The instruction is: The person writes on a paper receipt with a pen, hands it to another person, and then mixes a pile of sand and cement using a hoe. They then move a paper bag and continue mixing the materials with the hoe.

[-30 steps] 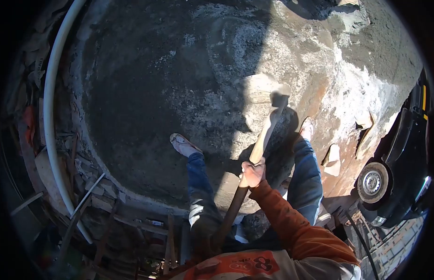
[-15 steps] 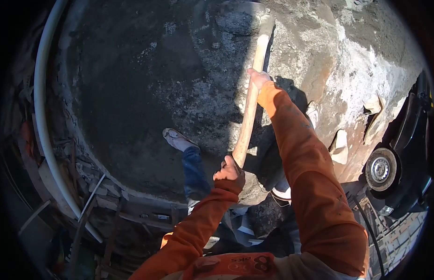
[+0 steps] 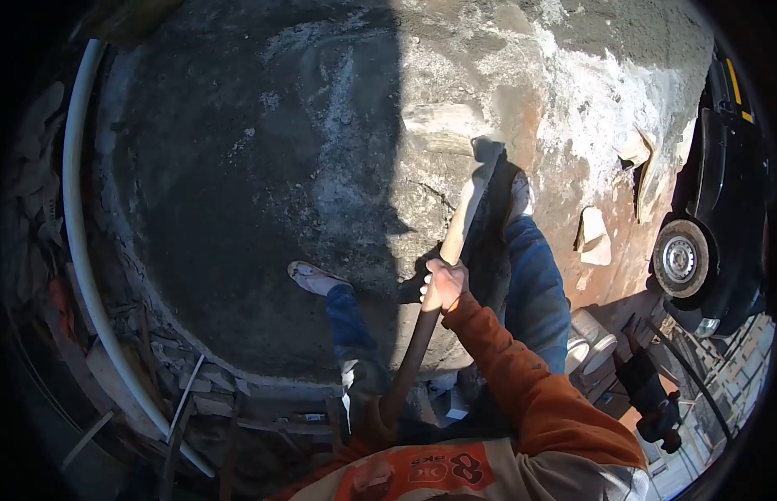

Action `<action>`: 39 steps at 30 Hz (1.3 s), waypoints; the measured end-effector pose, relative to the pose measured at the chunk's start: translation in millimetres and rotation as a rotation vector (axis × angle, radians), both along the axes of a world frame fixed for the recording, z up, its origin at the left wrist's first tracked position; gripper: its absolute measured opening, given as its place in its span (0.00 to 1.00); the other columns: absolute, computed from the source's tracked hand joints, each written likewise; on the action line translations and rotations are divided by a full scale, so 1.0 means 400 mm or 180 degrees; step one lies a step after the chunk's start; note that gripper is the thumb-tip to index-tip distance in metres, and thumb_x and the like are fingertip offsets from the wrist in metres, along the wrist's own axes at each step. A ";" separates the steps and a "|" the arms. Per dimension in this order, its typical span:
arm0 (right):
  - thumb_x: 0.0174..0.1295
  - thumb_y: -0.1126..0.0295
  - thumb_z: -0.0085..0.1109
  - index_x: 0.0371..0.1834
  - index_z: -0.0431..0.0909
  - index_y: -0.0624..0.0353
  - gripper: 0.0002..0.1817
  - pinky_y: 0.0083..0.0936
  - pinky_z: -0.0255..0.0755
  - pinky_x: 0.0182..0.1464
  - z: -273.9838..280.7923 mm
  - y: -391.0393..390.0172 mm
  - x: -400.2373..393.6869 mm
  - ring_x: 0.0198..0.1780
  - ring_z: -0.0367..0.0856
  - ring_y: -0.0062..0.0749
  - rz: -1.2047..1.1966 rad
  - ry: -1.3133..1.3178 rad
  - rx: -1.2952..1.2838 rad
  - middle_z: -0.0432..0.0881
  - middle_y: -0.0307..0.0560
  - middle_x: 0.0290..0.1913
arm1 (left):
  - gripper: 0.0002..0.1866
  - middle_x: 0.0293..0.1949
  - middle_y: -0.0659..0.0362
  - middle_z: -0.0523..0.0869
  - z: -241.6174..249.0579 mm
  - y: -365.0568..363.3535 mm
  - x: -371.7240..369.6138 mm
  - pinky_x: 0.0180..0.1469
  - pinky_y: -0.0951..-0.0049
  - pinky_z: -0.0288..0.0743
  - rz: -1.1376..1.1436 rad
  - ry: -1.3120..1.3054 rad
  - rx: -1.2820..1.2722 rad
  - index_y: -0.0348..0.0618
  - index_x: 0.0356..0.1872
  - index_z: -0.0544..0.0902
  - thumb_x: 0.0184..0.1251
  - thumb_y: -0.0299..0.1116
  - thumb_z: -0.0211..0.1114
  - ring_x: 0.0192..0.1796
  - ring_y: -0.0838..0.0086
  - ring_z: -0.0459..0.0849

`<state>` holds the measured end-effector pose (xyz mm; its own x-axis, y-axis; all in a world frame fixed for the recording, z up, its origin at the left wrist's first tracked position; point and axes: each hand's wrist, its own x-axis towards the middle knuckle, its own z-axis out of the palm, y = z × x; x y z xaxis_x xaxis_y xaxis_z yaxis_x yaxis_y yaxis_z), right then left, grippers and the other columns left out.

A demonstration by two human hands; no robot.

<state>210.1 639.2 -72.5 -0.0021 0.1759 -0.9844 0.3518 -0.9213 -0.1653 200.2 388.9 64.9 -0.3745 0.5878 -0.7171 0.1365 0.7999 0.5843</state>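
A long-handled hoe [image 3: 462, 219] slants from near my waist up to the sunlit ground. Its broad, pale, dusty blade [image 3: 442, 127] lies against the grey mortar-like surface [image 3: 238, 192]. My right hand [image 3: 447, 284] is closed around the middle of the wooden handle. Low in the shadow by my waist, my left hand [image 3: 378, 420] grips the handle's near end; its fingers show only dimly. My two feet stand apart on the mortar, either side of the handle.
A pale pipe [image 3: 78, 200] curves along the left edge beside rubble and boards. A black car [image 3: 726, 209] stands at the right, near broken pieces [image 3: 594, 238]. White buckets [image 3: 590, 341] and another person [image 3: 651, 392] are at lower right.
The hoe has been drawn back toward my body, its blade now nearer. Both hands have come down and closer to me. The buckets and the other person have come into view.
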 end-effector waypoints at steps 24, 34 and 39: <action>0.52 0.64 0.56 0.35 0.72 0.64 0.14 0.35 0.72 0.25 -0.005 -0.235 0.225 0.24 0.76 0.36 0.1782 -0.0551 0.0363 0.75 0.48 0.25 | 0.32 0.42 0.43 0.78 0.204 -0.163 0.012 0.45 0.58 0.72 -0.0882 -0.0312 -0.1360 0.42 0.52 0.66 0.43 0.38 0.67 0.45 0.52 0.79; 0.48 0.68 0.59 0.36 0.68 0.61 0.15 0.34 0.72 0.19 -0.007 -0.109 0.130 0.19 0.75 0.38 0.0057 -0.0640 0.0802 0.72 0.47 0.21 | 0.30 0.39 0.45 0.80 0.045 -0.144 -0.037 0.43 0.58 0.73 -0.0144 -0.0758 -0.1009 0.45 0.51 0.68 0.41 0.34 0.66 0.42 0.49 0.79; 0.50 0.59 0.58 0.30 0.75 0.62 0.15 0.28 0.68 0.29 -0.115 0.291 -0.007 0.26 0.76 0.30 0.1826 -0.0336 0.1395 0.77 0.46 0.27 | 0.26 0.35 0.39 0.80 -0.059 0.217 0.029 0.41 0.56 0.73 0.0242 -0.0757 -0.1018 0.40 0.45 0.66 0.44 0.34 0.65 0.39 0.45 0.79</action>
